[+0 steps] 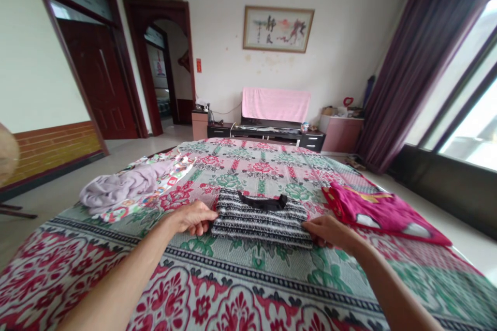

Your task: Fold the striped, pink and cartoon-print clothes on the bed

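Forearms (120,274), striped garment (262,228) long axis crosswise, collar (261,204) away

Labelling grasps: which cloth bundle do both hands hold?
The folded black-white striped knit garment, pinched by left hand and right hand; neither holds the crumpled lilac cloth or folded magenta cloth.

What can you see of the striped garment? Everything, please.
The striped garment looks knitted and fuzzy, with alternating black and whitish bands running left to right. Black trim, probably a neckline, curves along its far edge. It is folded into a wide, flattish rectangle and lies on the flowered cloth. The left hand grips its left end, the right hand its right end. Its underside is hidden; no sleeves show.
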`<state>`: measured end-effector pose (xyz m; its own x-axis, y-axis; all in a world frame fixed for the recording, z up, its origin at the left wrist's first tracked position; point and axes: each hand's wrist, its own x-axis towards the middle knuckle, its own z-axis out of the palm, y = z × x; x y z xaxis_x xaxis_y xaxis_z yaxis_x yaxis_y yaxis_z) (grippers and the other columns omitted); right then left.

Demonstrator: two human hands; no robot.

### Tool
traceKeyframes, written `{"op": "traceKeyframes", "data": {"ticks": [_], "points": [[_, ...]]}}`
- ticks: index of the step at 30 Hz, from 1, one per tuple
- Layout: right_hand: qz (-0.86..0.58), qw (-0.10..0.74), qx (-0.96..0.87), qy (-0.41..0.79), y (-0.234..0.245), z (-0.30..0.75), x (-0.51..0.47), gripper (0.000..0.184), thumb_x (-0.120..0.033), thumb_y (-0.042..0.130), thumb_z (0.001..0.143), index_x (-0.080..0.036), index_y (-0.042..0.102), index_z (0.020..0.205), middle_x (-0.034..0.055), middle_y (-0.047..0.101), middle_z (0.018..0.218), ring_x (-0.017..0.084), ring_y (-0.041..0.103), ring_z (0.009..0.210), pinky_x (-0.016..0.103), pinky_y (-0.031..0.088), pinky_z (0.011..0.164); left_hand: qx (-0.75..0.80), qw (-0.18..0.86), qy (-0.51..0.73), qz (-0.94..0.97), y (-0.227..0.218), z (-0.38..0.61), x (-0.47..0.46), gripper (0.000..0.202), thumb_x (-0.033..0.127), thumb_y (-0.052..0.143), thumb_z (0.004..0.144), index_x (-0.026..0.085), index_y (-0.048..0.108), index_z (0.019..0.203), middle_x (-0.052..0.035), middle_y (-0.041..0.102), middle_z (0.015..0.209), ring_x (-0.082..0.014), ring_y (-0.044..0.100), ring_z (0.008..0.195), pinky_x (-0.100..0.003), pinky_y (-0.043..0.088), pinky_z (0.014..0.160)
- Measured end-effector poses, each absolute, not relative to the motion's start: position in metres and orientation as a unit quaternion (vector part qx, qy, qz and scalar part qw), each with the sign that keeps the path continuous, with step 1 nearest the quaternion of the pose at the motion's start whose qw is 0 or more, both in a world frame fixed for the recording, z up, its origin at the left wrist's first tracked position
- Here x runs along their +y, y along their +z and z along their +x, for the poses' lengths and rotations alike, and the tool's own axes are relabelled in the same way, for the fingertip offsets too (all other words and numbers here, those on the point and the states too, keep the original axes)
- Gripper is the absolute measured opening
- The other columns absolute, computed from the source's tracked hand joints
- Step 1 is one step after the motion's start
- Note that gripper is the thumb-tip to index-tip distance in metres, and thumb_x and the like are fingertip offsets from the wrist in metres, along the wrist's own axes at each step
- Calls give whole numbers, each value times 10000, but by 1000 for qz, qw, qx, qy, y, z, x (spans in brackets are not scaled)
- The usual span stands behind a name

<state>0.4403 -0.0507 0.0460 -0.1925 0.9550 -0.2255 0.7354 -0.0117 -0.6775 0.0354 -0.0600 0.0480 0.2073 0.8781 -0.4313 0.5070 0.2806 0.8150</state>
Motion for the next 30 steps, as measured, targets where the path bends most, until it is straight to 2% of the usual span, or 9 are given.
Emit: {"op": "traceKeyframes", "data": {"ticks": [5, 11, 15, 20, 26, 30], "points": [[-634, 144, -654, 387, 46, 433, -53, 452, -567, 519, 741, -190, 482, 495, -23, 456, 381, 79, 377, 343, 218, 275, 373, 612, 528, 172, 564, 50, 40, -61, 404, 526, 637, 644, 126, 588, 621, -8, 573, 473, -83, 479, 355, -182, 263, 326], [-635, 179, -639, 396, 47, 426, -57, 381, -504, 562, 710, -189, 489, 509, -46, 429, 376, 67, 345, 350, 212, 259, 379, 648, 475, 175, 570, 42, 47, -58, 354, 466, 622, 657, 156, 510, 527, 31, 461, 348, -66, 354, 279, -194, 247, 311], [-636, 199, -634, 393, 46, 422, -56, 308, -436, 553, 713, -189, 489, 541, -60, 414, 384, 64, 334, 354, 212, 263, 382, 654, 465, 176, 570, 36, 48, -54, 315, 437, 628, 631, 169, 488, 543, 47, 447, 354, -65, 332, 278, -195, 229, 306], [-625, 226, -624, 411, 48, 419, -56, 256, -400, 543, 708, -189, 478, 580, -64, 412, 435, 76, 389, 417, 205, 276, 407, 654, 457, 181, 576, 38, 50, -55, 258, 384, 599, 620, 173, 472, 544, 48, 446, 374, -62, 322, 284, -192, 217, 304], [-630, 251, -657, 330, 51, 418, -57, 297, -401, 521, 700, -168, 486, 519, -60, 380, 423, 69, 336, 439, 221, 225, 441, 633, 484, 209, 567, 40, 50, -59, 258, 385, 580, 618, 174, 452, 544, 66, 409, 376, -51, 307, 301, -178, 199, 315], [-629, 335, -610, 346, 45, 413, -56, 282, -405, 536, 666, -163, 509, 523, -62, 382, 419, 68, 332, 431, 221, 217, 443, 609, 509, 261, 549, 39, 51, -59, 312, 439, 607, 597, 177, 437, 582, 78, 424, 423, -45, 318, 319, -174, 210, 322]]}}
